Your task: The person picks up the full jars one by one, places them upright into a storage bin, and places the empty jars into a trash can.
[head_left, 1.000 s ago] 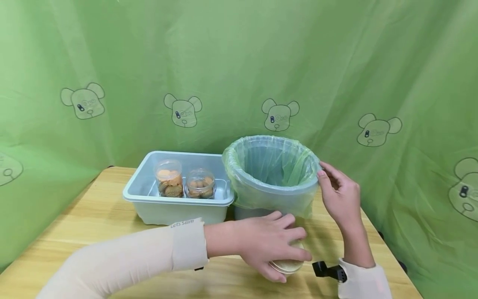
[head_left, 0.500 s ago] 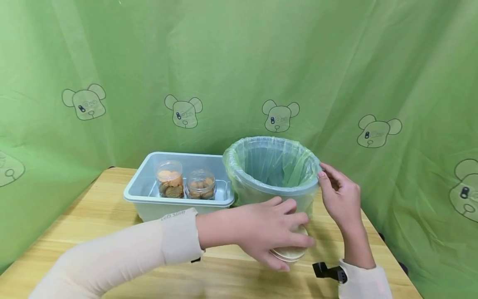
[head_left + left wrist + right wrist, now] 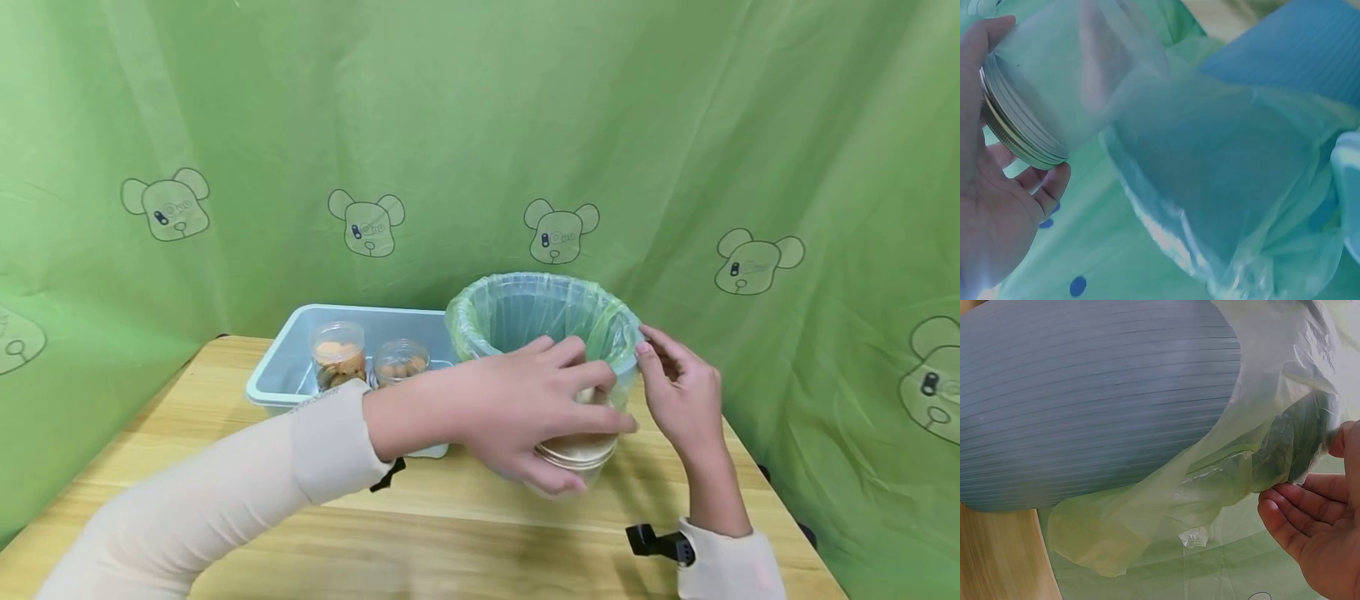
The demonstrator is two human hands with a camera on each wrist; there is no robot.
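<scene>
My left hand [image 3: 536, 408] grips a clear jar by its gold lid [image 3: 581, 447], fingers spread over the top. It is raised off the table, in front of the bin's near side. In the left wrist view the see-through jar [image 3: 1054, 75] tilts beside the bin's liner. A blue bin [image 3: 1097, 406] stands lined with a thin green plastic bag [image 3: 468, 321] folded over its rim. On the bin's right edge my right hand [image 3: 684, 404] pinches the bagged rim, thumb outside; the right wrist view shows its fingertips against the film.
Left of the bin sits a light blue tray [image 3: 397, 321], partly behind my left arm. Inside are two clear jars of cookies, a taller jar [image 3: 339, 354] and a shorter jar [image 3: 402, 362]. A green curtain [image 3: 450, 125] hangs behind the wooden table [image 3: 420, 542].
My left hand has lifted the lidded jar from low near the table up toward the bin's rim, and it now covers part of the bin. My right hand stays at the rim.
</scene>
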